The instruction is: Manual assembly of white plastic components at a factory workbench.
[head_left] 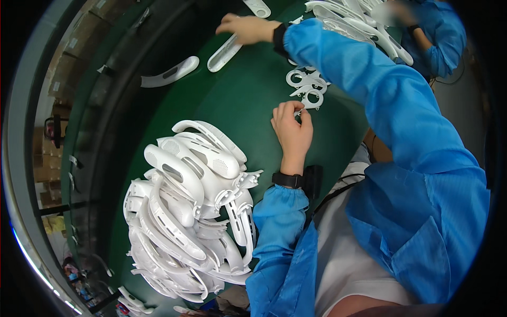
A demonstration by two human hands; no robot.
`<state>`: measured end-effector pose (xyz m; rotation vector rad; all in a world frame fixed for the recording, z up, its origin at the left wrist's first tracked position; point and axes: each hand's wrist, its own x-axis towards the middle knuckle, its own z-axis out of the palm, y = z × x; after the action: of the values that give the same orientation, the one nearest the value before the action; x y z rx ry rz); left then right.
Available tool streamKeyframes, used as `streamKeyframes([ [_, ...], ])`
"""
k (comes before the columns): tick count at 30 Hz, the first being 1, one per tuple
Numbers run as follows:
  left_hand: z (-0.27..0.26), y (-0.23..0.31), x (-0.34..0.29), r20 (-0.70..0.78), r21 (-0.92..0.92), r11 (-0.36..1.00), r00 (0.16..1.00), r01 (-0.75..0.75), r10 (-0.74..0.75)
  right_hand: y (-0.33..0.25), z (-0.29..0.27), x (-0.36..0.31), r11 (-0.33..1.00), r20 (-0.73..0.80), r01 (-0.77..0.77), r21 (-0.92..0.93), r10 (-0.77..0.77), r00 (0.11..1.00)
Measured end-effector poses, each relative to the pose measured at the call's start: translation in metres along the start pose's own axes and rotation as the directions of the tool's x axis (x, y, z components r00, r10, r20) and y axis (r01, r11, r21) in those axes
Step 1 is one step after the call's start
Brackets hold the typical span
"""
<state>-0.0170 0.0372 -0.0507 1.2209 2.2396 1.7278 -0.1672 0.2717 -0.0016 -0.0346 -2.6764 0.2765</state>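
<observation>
My left hand (293,132) is closed, its fingertips pinching the edge of a white ring-shaped plastic part (320,100). More white ring-shaped parts (296,78) lie just beyond it on the green table. Farther off, my right hand (245,29) reaches across to the left with its fingers stretched out, slightly blurred. Below it lies a curved white plastic shell (217,62) with a long slot, its upper end hidden by the hand. Whether the hand touches that shell I cannot tell. A second curved shell (177,74) lies to the left.
A large heap of white curved shells (179,211) covers the table (211,105) at the near left. Another pile (348,24) lies at the far right, beside a co-worker in a blue sleeve (446,47). One more shell (257,7) lies at the far edge.
</observation>
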Motion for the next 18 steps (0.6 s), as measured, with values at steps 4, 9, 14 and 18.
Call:
streamKeyframes([
  [4, -0.002, -0.005, -0.002, 0.026, -0.053, 0.998, 0.999, 0.02, -0.019, -0.049, -0.015, 0.02, 0.938, 0.445, 0.042, -0.345, 0.124, 0.887],
  [9, -0.003, -0.006, 0.001, -0.124, -0.316, 0.941, 0.978, 0.121, -0.168, -0.042, -0.073, -0.004, 0.98, -0.146, 0.198, 0.026, -0.193, 0.97],
  [14, -0.036, -0.006, 0.006, -0.53, 0.115, 0.954, 0.795, -0.277, 0.295, -0.084, -0.123, -0.102, 0.688, 0.094, -0.256, 0.679, 0.264, 0.96],
  [18, -0.057, 0.056, 0.01, -0.132, 0.42, 0.89, 0.958, -0.178, 0.254, -0.114, -0.114, -0.189, 0.005, 0.544, -0.58, 0.814, 0.342, 0.766],
])
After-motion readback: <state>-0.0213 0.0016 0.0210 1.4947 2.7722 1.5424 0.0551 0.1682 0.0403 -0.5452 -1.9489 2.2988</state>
